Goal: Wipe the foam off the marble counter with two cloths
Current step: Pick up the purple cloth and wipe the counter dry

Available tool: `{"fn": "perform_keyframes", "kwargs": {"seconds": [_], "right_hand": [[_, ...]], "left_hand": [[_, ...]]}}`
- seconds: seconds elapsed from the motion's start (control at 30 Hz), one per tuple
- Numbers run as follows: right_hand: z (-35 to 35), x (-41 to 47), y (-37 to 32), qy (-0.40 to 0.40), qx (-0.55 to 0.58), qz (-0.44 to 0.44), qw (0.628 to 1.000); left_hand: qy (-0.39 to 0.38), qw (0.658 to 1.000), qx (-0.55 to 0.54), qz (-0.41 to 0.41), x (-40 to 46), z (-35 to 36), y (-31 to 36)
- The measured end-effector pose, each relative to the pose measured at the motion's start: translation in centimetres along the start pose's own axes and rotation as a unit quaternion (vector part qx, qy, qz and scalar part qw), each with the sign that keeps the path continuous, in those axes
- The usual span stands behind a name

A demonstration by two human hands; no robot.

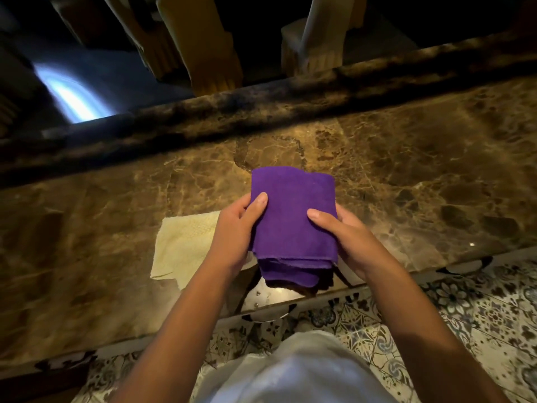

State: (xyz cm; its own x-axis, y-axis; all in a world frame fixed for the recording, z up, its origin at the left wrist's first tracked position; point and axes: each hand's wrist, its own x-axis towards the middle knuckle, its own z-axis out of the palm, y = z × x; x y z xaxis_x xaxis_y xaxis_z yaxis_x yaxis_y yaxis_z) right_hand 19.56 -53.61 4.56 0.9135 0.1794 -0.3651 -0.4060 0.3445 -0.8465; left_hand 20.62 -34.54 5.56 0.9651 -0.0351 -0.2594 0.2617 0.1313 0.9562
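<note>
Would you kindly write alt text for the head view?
Both hands, left hand and right hand, hold a folded purple cloth above a brown marble counter. A pale yellow cloth lies flat on it, under the left wrist.

Patterned floor tiles (479, 309) at 4–6 o'clock, floral and geometric motifs, dark on pale. White garment (293, 370) at 6 o'clock, bottom edge, blurred. Yellow upholstered chairs (203, 45) at 11–12 o'clock, fringe along lower edges. Pale chair (313, 45) at 1 o'clock, also fringed. Bright bluish light patch on dark floor (72, 97) at 10 o'clock. Surroundings beyond chairs too dark to tell.
</note>
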Motion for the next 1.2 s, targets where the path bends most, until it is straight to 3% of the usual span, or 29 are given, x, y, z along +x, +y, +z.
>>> {"fn": "perform_keyframes", "kwargs": {"seconds": [0.1, 0.2, 0.4, 0.63, 0.87, 1.0, 1.2], "right_hand": [[2.9, -1.3, 0.6, -0.028, -0.007, 0.021, 0.999], [6.3, -2.3, 1.7, -0.035, -0.093, 0.000, 0.995], [16.7, -4.8, 6.0, -0.070, -0.174, -0.028, 0.982], [28.2, -7.4, 12.1, -0.138, -0.152, 0.015, 0.979], [34.6, -8.7, 17.2, -0.132, -0.127, 0.083, 0.979], [36.7, -7.5, 18.0, -0.138, -0.211, 0.060, 0.966], [40.2, -3.3, 17.8, -0.197, -0.215, 0.057, 0.955]], "left_hand": [[-0.018, 1.000, -0.002, 0.004, -2.3, -2.2, 0.6], [0.002, 0.999, 0.038, 0.012, -5.1, -5.9, 0.9], [-0.011, 0.994, 0.110, -0.022, -12.9, -16.8, 0.6], [0.143, 0.988, 0.045, 0.042, -21.0, -28.0, 0.0], [0.190, 0.981, 0.029, 0.037, -25.2, -34.9, -1.1], [0.204, 0.979, 0.004, 0.030, -25.0, -37.1, -1.2], [0.232, 0.972, 0.002, 0.018, -22.6, -41.2, -0.7]]}}
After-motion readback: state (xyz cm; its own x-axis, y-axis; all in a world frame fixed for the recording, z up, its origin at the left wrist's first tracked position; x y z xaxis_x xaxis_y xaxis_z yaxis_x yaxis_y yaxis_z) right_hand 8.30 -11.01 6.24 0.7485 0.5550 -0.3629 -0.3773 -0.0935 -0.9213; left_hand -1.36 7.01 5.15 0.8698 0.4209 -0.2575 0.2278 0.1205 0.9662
